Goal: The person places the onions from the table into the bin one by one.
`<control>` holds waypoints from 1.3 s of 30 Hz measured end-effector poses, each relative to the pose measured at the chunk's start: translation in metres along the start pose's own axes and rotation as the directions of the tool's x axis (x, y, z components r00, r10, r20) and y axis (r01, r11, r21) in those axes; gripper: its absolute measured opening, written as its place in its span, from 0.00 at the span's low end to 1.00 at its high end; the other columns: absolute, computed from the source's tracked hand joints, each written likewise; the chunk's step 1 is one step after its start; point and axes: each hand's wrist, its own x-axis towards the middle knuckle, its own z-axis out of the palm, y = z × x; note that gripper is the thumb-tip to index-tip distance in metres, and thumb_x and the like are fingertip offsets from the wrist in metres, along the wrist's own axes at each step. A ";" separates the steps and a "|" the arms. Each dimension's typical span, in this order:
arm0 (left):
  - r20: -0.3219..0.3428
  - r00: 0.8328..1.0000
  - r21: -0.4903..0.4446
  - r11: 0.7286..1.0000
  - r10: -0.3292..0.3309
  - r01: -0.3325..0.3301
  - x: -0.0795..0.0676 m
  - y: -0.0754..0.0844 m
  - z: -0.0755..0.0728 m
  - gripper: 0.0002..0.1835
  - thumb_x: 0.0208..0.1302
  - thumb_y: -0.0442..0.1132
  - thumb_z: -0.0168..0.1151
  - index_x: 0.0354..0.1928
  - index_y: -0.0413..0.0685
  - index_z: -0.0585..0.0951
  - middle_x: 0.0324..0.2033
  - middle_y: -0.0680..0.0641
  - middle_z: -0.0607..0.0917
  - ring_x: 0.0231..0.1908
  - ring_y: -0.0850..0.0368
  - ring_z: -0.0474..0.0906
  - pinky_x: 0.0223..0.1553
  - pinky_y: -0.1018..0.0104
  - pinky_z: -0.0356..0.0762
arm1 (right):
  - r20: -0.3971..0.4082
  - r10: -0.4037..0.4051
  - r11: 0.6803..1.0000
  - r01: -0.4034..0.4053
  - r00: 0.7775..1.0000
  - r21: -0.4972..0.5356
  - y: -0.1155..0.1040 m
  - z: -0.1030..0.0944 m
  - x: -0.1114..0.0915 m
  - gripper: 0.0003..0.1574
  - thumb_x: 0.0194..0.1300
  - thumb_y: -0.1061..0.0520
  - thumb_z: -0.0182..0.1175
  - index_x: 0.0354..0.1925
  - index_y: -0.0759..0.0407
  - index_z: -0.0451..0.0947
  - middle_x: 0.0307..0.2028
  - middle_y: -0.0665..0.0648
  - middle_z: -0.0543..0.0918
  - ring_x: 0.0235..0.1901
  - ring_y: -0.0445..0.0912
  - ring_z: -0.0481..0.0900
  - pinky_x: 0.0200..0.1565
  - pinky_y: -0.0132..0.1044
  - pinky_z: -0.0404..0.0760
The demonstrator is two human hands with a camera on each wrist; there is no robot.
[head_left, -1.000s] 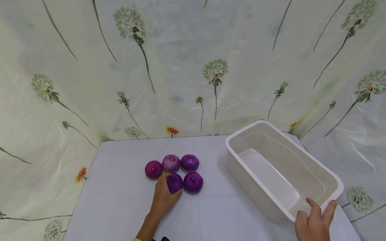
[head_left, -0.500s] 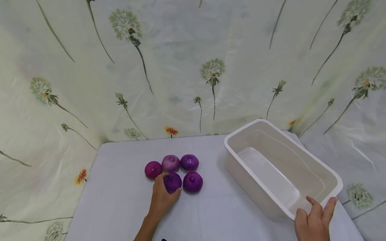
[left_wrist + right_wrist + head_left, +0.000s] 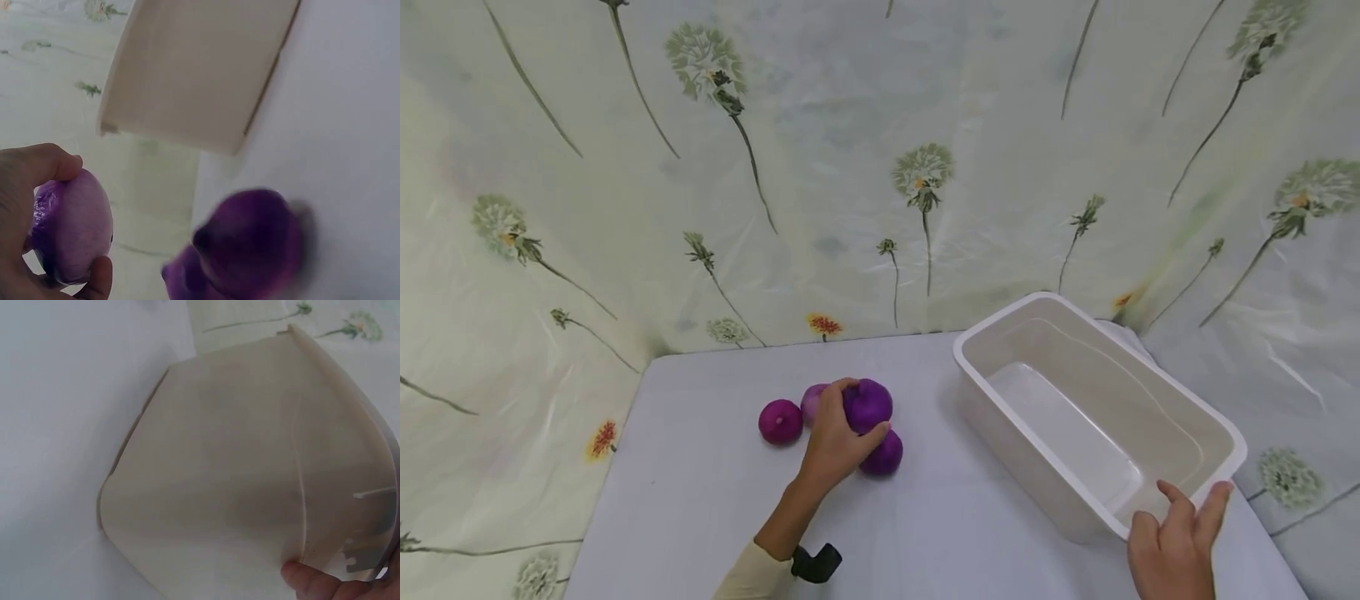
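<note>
My left hand [image 3: 835, 443] grips a purple onion [image 3: 870, 407], raised over the other onions. The left wrist view shows its pale underside [image 3: 87, 225] between thumb and fingers. Just below it sits a dark purple onion [image 3: 883, 456], partly covered by the hand. A pale pink-purple onion [image 3: 812, 402] and a magenta onion [image 3: 780, 422] lie to the left. One more onion is hidden behind the held one in the head view. My right hand [image 3: 1174, 546] holds the near corner of a white plastic bin [image 3: 1000, 442], fingers over the rim and thumb [image 3: 309, 580] against the outer wall.
The bin stands at an angle on the right of a table with a white cloth [image 3: 700, 508]. A flower-printed sheet [image 3: 820, 192] hangs behind the table and along both sides. A black wrist device [image 3: 817, 564] sits at my left wrist.
My left hand has lifted the purple onion from the front row and moved it up and to the right, over its neighbours. The right hand stays on the bin's rim.
</note>
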 end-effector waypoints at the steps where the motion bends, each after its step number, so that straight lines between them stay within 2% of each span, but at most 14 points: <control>1: 0.012 1.000 0.000 1.000 0.019 -0.019 0.004 0.007 0.002 0.40 0.47 0.55 0.70 0.61 0.57 0.61 0.57 0.49 0.69 0.56 0.52 0.70 0.51 0.48 0.75 | -0.002 -0.005 1.000 0.005 1.000 0.001 0.000 0.000 0.000 0.34 0.62 0.57 0.37 0.66 0.67 0.54 0.69 0.52 0.15 0.71 0.59 0.29 0.62 0.63 0.55; 7: 0.070 0.990 -0.011 0.992 0.125 -0.125 0.024 0.050 0.019 0.41 0.48 0.57 0.68 0.62 0.57 0.60 0.57 0.50 0.68 0.55 0.55 0.69 0.50 0.53 0.76 | 0.004 -0.009 1.000 0.009 1.000 0.011 0.000 0.000 0.000 0.34 0.63 0.58 0.36 0.66 0.68 0.52 0.69 0.51 0.13 0.71 0.59 0.29 0.63 0.64 0.53; 13: 0.126 0.965 -0.016 0.973 0.228 -0.228 0.041 0.093 0.041 0.41 0.48 0.56 0.68 0.62 0.57 0.59 0.57 0.51 0.68 0.55 0.57 0.68 0.50 0.59 0.75 | 0.016 0.012 1.000 -0.012 1.000 -0.001 -0.003 0.001 0.000 0.34 0.63 0.58 0.35 0.67 0.68 0.50 0.68 0.49 0.12 0.71 0.61 0.29 0.62 0.66 0.53; 20: 0.198 0.939 0.033 0.956 0.280 -0.292 0.048 0.135 0.069 0.43 0.48 0.62 0.65 0.65 0.61 0.58 0.57 0.52 0.70 0.52 0.57 0.73 0.44 0.63 0.78 | 0.023 0.012 1.000 -0.012 1.000 -0.006 -0.003 -0.001 0.001 0.34 0.64 0.58 0.34 0.67 0.68 0.50 0.68 0.50 0.11 0.71 0.63 0.30 0.60 0.67 0.55; 23: 0.214 0.928 0.086 0.941 0.304 -0.328 0.047 0.146 0.082 0.42 0.49 0.64 0.63 0.64 0.63 0.58 0.57 0.54 0.70 0.50 0.58 0.74 0.43 0.66 0.77 | 0.042 0.012 1.000 -0.011 0.999 -0.009 -0.003 -0.002 0.002 0.34 0.64 0.58 0.34 0.67 0.68 0.50 0.67 0.49 0.10 0.70 0.63 0.30 0.59 0.67 0.56; 28: 0.257 0.900 0.181 0.897 0.352 -0.402 0.045 0.163 0.100 0.40 0.50 0.66 0.61 0.64 0.64 0.59 0.56 0.56 0.71 0.50 0.63 0.73 0.47 0.67 0.73 | 0.044 0.002 1.000 -0.001 0.999 -0.013 0.000 -0.001 0.003 0.33 0.64 0.57 0.34 0.66 0.67 0.51 0.68 0.51 0.12 0.71 0.62 0.29 0.59 0.66 0.56; 33: 0.304 0.877 0.250 0.858 0.371 -0.449 0.041 0.171 0.120 0.41 0.49 0.68 0.59 0.64 0.65 0.59 0.55 0.58 0.71 0.50 0.66 0.72 0.45 0.71 0.69 | 0.022 0.013 1.000 -0.013 1.000 -0.019 -0.002 0.001 0.003 0.33 0.64 0.57 0.35 0.66 0.68 0.52 0.68 0.52 0.13 0.71 0.62 0.29 0.61 0.66 0.54; 39: 0.336 0.874 0.267 0.855 0.350 -0.445 0.036 0.174 0.131 0.43 0.49 0.70 0.58 0.66 0.66 0.57 0.55 0.60 0.71 0.51 0.67 0.71 0.47 0.71 0.68 | -0.004 0.031 0.999 -0.031 1.000 -0.026 -0.005 0.004 0.001 0.32 0.63 0.58 0.35 0.65 0.69 0.54 0.69 0.52 0.14 0.71 0.63 0.33 0.61 0.66 0.55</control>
